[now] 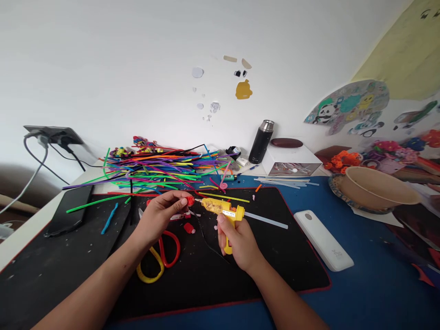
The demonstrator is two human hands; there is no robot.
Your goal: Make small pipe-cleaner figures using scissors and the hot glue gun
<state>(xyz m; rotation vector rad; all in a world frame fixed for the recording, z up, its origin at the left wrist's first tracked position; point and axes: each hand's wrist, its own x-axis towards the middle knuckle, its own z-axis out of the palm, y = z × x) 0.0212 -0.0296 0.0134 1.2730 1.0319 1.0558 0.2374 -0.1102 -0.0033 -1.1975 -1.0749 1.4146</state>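
My right hand is wrapped round the handle of a yellow hot glue gun, which points left. A translucent glue stick sticks out of its back end. Between the thumb and fingers of my left hand is a small red fuzzy piece, right at the gun's nozzle; whether they touch I cannot tell. Below the hands, a similar red piece with a pinkish tip lies on the black mat. Scissors with red and yellow handles lie partly under my left arm.
A heap of coloured pipe cleaners spreads along the wall. Behind the mat stand a black flask and a white box. To the right are a white power bank and a tan bowl; a black phone lies left.
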